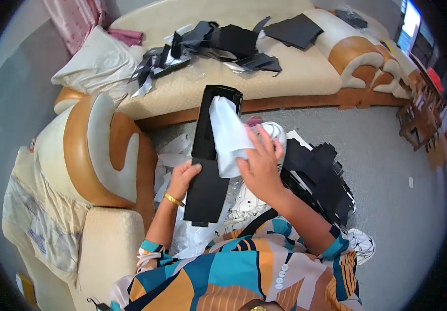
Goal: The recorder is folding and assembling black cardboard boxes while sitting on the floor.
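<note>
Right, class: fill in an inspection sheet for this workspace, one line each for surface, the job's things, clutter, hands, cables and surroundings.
Surface: grey floor, partly covered with loose pieces.
Job's things: long black box, open at its far end; white tissue paper lies over that opening.
Clutter: black card pieces and white paper scraps on the floor; more black pieces on the sofa.
Hands: left hand has a grip on the box's edge; right hand pinches the tissue paper.
Cables: nothing seen.
Surroundings: cream sofa with brown trim, an armchair on the left, a pillow, a screen at far right.
</note>
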A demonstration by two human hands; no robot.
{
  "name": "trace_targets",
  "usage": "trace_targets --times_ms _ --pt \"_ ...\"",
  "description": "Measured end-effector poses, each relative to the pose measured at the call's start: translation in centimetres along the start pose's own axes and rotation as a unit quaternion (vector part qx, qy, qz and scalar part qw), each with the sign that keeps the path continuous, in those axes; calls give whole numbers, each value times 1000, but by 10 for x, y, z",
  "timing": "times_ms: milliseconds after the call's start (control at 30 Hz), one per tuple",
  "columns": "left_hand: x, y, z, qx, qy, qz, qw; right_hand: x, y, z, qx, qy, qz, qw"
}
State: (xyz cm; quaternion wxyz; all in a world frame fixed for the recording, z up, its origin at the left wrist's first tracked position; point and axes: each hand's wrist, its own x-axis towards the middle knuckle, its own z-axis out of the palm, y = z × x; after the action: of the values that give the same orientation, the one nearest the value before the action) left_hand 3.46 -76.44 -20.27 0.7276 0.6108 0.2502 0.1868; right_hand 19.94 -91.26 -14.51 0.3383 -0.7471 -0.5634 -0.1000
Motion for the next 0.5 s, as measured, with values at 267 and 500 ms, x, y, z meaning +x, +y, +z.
trace_targets --times_ms 267,500 --pt "14 19 -53 -58 119 94 987 -29 28 15 154 4 70 986" --pt "-12 52 -57 -69 54 80 993 -61 32 30 87 -281 -95 951"
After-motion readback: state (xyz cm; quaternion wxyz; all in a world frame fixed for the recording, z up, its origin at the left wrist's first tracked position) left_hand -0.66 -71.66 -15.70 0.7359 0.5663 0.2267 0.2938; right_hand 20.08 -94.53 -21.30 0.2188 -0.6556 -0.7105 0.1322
